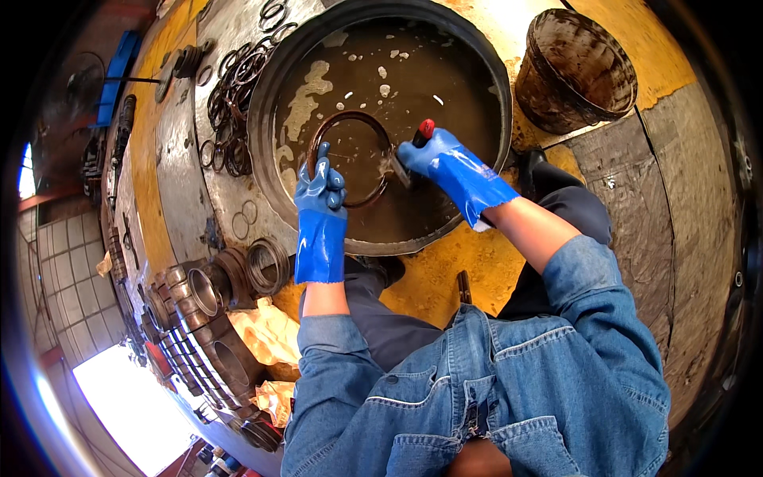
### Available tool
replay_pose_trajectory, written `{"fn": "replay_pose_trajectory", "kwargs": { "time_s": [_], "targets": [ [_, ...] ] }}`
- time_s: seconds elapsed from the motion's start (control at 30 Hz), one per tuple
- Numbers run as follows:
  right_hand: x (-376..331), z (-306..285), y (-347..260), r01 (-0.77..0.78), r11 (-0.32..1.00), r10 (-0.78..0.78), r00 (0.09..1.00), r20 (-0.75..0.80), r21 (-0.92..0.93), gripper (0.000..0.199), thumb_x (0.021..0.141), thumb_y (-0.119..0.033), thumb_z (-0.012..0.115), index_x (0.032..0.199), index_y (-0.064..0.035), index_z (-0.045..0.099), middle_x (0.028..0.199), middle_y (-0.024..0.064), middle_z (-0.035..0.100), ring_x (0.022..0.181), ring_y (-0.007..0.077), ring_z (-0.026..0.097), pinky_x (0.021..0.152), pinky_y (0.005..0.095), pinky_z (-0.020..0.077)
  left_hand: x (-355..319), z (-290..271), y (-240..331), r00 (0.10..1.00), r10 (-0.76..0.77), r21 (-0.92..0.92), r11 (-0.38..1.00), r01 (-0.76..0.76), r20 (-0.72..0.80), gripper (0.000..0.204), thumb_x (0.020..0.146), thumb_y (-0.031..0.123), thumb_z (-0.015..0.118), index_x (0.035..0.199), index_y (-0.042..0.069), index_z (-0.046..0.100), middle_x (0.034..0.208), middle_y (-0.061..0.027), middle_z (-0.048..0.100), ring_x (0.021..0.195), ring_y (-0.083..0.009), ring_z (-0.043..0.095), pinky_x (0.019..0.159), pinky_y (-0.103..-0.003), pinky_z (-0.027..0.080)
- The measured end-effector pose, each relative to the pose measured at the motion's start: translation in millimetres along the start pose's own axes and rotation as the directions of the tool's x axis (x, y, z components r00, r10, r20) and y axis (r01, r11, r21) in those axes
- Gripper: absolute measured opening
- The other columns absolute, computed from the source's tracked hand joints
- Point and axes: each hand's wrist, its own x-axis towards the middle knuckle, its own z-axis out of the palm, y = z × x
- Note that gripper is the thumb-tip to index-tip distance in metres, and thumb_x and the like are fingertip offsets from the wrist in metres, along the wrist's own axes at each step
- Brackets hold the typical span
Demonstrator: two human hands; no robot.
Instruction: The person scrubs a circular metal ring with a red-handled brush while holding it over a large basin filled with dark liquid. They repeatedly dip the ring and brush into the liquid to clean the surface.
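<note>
My left hand (321,184), in a long blue rubber glove, grips a brown, wet-looking metal ring (350,115) by its left side. The ring is held over a wide, dark round tub (259,131) of murky brown liquid with patches of foam. In my right hand (437,156), gloved the same way, is a brush (427,127) with a red handle end. Its dark head meets the right side of the ring. The fingers of my right hand partly hide the brush, so its exact type is unclear.
A grimy bucket (556,111) stands right of the tub. Left of it lies a heap of dark rings (232,119), with stacked metal rings (268,266) nearer me. Crumpled brown paper (266,334) and cylindrical metal parts (208,290) sit at lower left.
</note>
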Motion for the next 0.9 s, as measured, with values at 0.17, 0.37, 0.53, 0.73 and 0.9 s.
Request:
{"fn": "replay_pose_trajectory", "kwargs": {
  "time_s": [0.17,0.37,0.53,0.73,0.9],
  "targets": [
    [-15.7,3.5,9.0,0.059,0.997,-0.065,0.981,0.184,0.041,0.044,0.087,-0.041,0.068,0.104,-0.0008,0.077,0.101,0.0244,0.076,0.099,0.0372,0.074,0.089,0.0437,0.0568,5.4,-4.9,2.4,0.997,-0.001,0.049,0.999,0.005,-0.072,0.041,0.109,0.02,0.063,0.148,0.008,0.058,0.072,0.0007,0.061,0.044,-0.0051,0.036,0.045,-0.023,0.031],
    [2.9,-6.9,11.1,0.231,0.961,-0.237,0.971,-0.023,-0.154,0.034,0.093,-0.036,0.069,0.09,-0.0036,0.077,0.074,0.0108,0.072,0.068,0.0183,0.069,0.069,0.0356,0.0558,3.9,-8.2,7.2,0.995,-0.05,0.046,0.997,0.054,-0.088,0.039,0.108,0.021,0.065,0.145,0.009,0.061,0.072,0.0022,0.061,0.045,-0.0044,0.038,0.044,-0.022,0.032],
    [13.5,-6.1,0.7,0.796,0.594,-0.776,0.605,-0.177,0.115,0.022,0.099,-0.022,0.072,0.115,-0.0091,0.079,0.098,0.0123,0.079,0.087,0.0197,0.076,0.082,0.0359,0.0609,7.1,-5.6,2.4,0.993,-0.111,0.03,0.993,0.112,-0.028,0.041,0.108,0.02,0.064,0.148,0.008,0.059,0.07,0.0027,0.059,0.044,-0.0048,0.036,0.045,-0.024,0.03],
    [27.4,-6.9,10.0,0.627,0.779,-0.617,0.756,-0.22,-0.028,0.024,0.096,-0.032,0.067,0.103,-0.0127,0.08,0.094,0.0123,0.078,0.086,0.0352,0.074,0.079,0.0412,0.0593,1.3,6.4,0.7,0.998,-0.051,-0.018,0.998,0.052,0.043,0.038,0.108,0.015,0.063,0.144,0.006,0.062,0.065,0.0003,0.055,0.044,-0.0082,0.036,0.044,-0.024,0.031],
    [17.0,6.4,18.5,0.235,0.97,-0.237,0.971,0.027,0.057,0.032,0.09,-0.036,0.064,0.085,-0.0056,0.075,0.072,0.0141,0.07,0.068,0.0229,0.068,0.07,0.0398,0.0543,5.6,2.9,1.5,0.998,0.049,-0.057,0.997,-0.047,0.032,0.037,0.108,0.014,0.062,0.144,0.005,0.061,0.062,-0.0004,0.057,0.044,-0.0085,0.04,0.042,-0.025,0.031]
  ]
}}
